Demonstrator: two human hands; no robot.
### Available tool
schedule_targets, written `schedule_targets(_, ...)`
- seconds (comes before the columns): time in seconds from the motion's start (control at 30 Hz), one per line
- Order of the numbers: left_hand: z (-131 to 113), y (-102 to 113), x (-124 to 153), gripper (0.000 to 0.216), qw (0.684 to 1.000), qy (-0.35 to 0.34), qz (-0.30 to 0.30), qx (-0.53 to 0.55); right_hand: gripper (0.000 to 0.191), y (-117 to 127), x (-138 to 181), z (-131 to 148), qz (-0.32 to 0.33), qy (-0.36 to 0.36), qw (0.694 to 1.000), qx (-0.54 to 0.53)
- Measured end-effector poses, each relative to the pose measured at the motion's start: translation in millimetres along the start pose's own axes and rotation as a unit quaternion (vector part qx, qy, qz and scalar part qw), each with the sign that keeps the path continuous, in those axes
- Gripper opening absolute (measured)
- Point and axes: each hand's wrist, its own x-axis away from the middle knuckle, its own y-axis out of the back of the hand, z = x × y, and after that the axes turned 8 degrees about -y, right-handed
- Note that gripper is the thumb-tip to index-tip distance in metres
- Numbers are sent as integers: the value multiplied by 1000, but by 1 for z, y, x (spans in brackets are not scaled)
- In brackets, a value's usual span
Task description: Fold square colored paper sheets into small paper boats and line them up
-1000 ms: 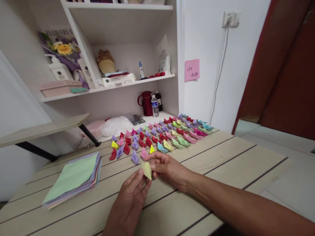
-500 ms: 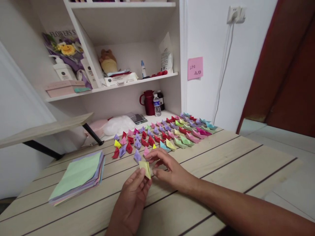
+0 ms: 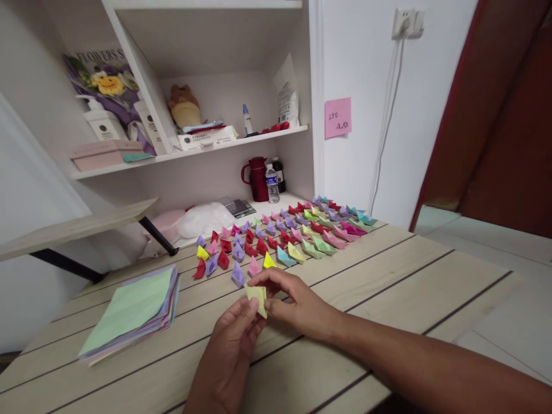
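Observation:
Both my hands pinch a small folded pale-yellow paper piece (image 3: 257,297) just above the wooden table (image 3: 388,276). My left hand (image 3: 233,339) grips its lower edge from below with thumb and fingers. My right hand (image 3: 293,302) holds its upper right side with the fingertips. Just beyond the hands lie rows of several small folded paper boats (image 3: 276,238) in red, purple, pink, yellow, green and blue. A stack of pastel paper sheets (image 3: 131,310) lies on the table to the left of my hands.
A white shelf unit (image 3: 194,149) stands behind the table with a red jug (image 3: 257,179), a water bottle (image 3: 271,184), boxes and a plush toy. A pink sticky note (image 3: 337,117) hangs on the wall. A wooden board (image 3: 73,227) sticks out at left.
The hands stay together on the yellow paper piece. My right fingers have shifted on its top edge and the piece has turned slightly between the fingers.

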Motion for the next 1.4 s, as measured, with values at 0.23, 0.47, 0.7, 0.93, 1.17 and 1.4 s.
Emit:
schedule_targets(0.23, 1, 2, 0, 22, 1000, 3, -13, 4, 35, 0, -1, -2, 1, 5, 1000, -4)
schedule_targets(0.47, 2, 4, 0, 21, 1000, 14, -17, 9, 31, 1, -1, 0, 1, 2, 1000, -14)
schedule_targets(0.7, 2, 5, -1, 16, 999, 26, -36, 20, 28, 1, -1, 1, 10, -13, 999, -35)
schedule_targets(0.93, 1, 4, -1, 14, 998, 30, -51, 19, 28, 2, -1, 3, 18, -27, 998, -51)
schedule_targets(1.17, 0, 2, 0, 16, 998, 33, -50, 18, 30, 3, -2, 4, 22, -35, 997, -62)
schedule_targets(1.4, 0, 4, 0, 16, 998, 37, -51, 23, 28, 4, -2, 4, 30, -35, 997, -67)
